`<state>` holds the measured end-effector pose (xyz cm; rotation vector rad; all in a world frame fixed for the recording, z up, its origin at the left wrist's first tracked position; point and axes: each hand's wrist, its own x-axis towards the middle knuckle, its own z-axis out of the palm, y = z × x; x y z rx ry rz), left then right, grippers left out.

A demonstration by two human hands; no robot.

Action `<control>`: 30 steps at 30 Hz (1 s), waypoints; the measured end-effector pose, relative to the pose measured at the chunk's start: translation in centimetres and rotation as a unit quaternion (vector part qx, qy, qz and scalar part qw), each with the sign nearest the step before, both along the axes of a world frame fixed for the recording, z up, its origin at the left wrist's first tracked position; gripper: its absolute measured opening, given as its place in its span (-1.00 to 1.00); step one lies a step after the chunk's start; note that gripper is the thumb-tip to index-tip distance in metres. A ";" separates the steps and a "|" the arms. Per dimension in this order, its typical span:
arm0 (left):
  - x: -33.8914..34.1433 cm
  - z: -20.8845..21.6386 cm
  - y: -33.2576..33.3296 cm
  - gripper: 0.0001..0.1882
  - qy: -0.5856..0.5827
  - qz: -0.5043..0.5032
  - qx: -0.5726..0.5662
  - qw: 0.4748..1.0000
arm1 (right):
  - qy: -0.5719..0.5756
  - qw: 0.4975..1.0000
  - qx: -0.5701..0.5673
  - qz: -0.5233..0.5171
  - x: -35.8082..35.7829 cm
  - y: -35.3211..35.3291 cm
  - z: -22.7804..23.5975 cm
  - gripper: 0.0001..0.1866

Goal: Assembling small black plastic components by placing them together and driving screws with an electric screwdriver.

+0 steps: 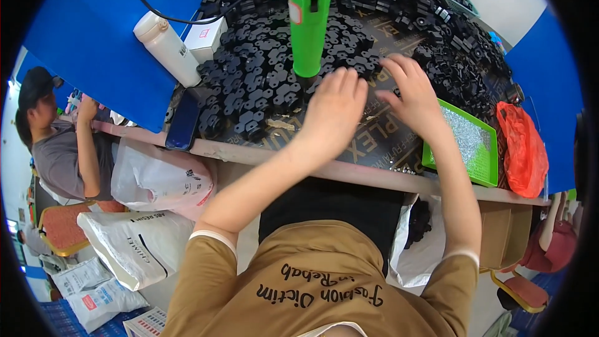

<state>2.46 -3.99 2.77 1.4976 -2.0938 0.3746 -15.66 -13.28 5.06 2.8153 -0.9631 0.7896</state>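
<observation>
A bright green electric screwdriver (pixel 309 22) hangs upright over the table, its tip pointing down. My left hand (pixel 340 103) is just right of that tip, back upward. Its fingers lie close together and curl down, so anything under them is hidden. My right hand (pixel 410 90) hovers to the right, thumb and fingers apart, with nothing visible in it. Flat black plastic pieces with holes (pixel 256 68) cover the table to the left and behind my hands. Small black parts (pixel 449 65) lie heaped on the right, close to my right hand.
A green basket of small silvery pieces (pixel 493 156) stands by my right forearm, beside a red plastic bag (pixel 521 150). To the left are a white bottle (pixel 165 47), a white box (pixel 206 39) and a phone (pixel 183 120). Another person (pixel 59 131) sits beyond the blue partition (pixel 100 43).
</observation>
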 end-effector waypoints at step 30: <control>2.2 -2.1 0.7 -0.51 -0.060 -0.066 0.071 0.993 | 0.057 0.987 0.149 -0.025 -2.9 10.8 -2.0 -0.38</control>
